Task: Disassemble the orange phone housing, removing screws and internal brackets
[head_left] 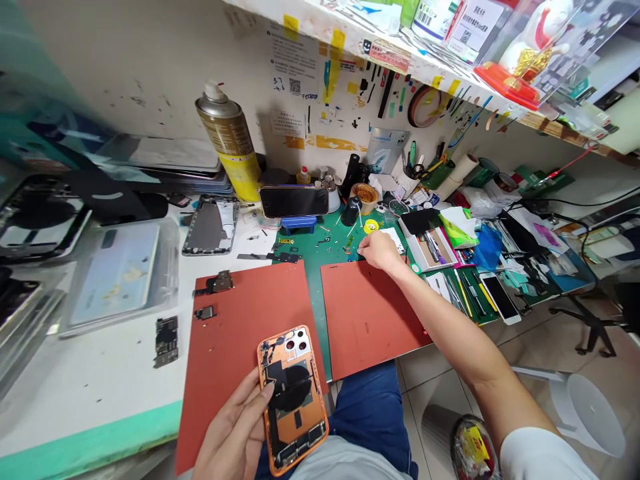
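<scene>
My left hand [237, 427] holds an orange phone housing [295, 423] upright by its left edge, thumb across the inside, near the front edge of the left red mat [240, 320]. Black parts and a round black coil show inside the housing, with camera openings at its top. My right hand [377, 250] reaches past the back edge of the right red mat [375, 313] to the green mat [315, 267]. Its fingers are pinched together among small parts; whatever they hold is too small to make out. A round yellow item [371, 227] lies just behind it.
A phone [295, 202] rests on a blue stand at the back, beside a yellow spray can [233, 147]. Circuit boards [167, 341] and wrapped phones lie left. On the right are an open box [430, 247], tweezers and a white phone [500, 298]. A shelf [350, 33] overhangs the back.
</scene>
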`<act>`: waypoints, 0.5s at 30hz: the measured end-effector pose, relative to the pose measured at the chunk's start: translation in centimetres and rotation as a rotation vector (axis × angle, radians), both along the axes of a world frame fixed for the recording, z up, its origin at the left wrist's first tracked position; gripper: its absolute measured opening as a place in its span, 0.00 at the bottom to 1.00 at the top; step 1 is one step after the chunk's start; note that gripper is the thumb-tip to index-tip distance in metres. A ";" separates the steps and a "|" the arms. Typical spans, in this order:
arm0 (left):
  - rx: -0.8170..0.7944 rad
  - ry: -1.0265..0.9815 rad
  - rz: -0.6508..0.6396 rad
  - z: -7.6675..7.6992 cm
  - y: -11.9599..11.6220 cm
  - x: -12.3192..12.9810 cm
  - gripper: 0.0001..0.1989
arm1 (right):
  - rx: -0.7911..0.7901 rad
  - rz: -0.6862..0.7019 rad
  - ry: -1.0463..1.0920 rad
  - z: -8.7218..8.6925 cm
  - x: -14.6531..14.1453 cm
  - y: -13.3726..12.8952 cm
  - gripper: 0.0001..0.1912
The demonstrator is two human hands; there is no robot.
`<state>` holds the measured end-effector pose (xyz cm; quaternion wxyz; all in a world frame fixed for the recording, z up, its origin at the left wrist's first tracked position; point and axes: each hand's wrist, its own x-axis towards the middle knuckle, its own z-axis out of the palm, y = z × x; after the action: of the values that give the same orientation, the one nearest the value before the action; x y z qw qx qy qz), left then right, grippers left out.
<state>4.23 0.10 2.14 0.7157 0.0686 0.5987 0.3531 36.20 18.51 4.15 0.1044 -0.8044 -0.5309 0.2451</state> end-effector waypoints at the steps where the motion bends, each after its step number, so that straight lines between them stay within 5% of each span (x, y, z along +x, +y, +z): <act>1: -0.001 0.000 -0.011 0.1 0.1 0.0 0.53 | 0.022 0.004 -0.020 0.2 0.0 -0.2 0.20; 6: -0.003 -0.011 -0.045 0.7 0.2 -0.4 0.52 | 0.219 -0.056 -0.112 2.9 2.4 -2.6 0.12; 10: 0.036 0.019 -0.042 0.7 0.7 -0.6 0.42 | 0.406 -0.162 -0.150 5.3 6.7 -6.8 0.19; 15: 0.063 0.076 0.013 0.2 1.5 0.1 0.37 | 0.484 -0.163 -0.105 4.4 8.5 -12.8 0.22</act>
<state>4.30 1.60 2.37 0.6876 0.1008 0.6146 0.3733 44.72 5.71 8.55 0.2856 -0.8077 -0.5123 0.0599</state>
